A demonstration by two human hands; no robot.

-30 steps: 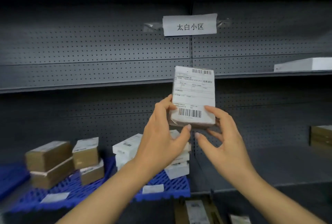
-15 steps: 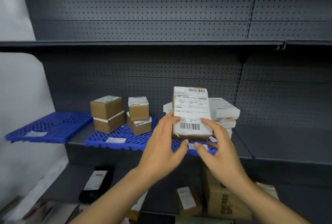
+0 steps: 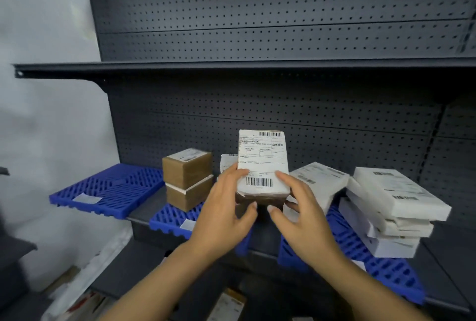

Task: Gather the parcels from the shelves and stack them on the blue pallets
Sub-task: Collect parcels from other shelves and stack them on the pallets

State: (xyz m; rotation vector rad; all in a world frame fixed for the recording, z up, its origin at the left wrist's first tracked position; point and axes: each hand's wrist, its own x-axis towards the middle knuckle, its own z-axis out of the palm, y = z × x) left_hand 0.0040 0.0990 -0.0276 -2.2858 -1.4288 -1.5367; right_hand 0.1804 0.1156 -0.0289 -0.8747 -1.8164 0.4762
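Note:
I hold a small brown parcel with a white barcode label facing me, upright above the shelf. My left hand grips its left side and my right hand grips its right side, thumbs on the label. Blue pallets lie on the shelf below: one at the left with only a paper slip, one in the middle, one at the right. Two stacked brown boxes stand on the middle pallet. Several white flat parcels are piled on the right pallet. Another parcel is mostly hidden behind the held one.
Dark perforated shelving rises behind, with a bare upper shelf. A white wall is at the left. Below the shelf, a brown box and other packages sit on lower levels.
The view has swung left and closer to the pallets. Both hands carried the parcel down from the upper shelf level to just above the middle pallet.

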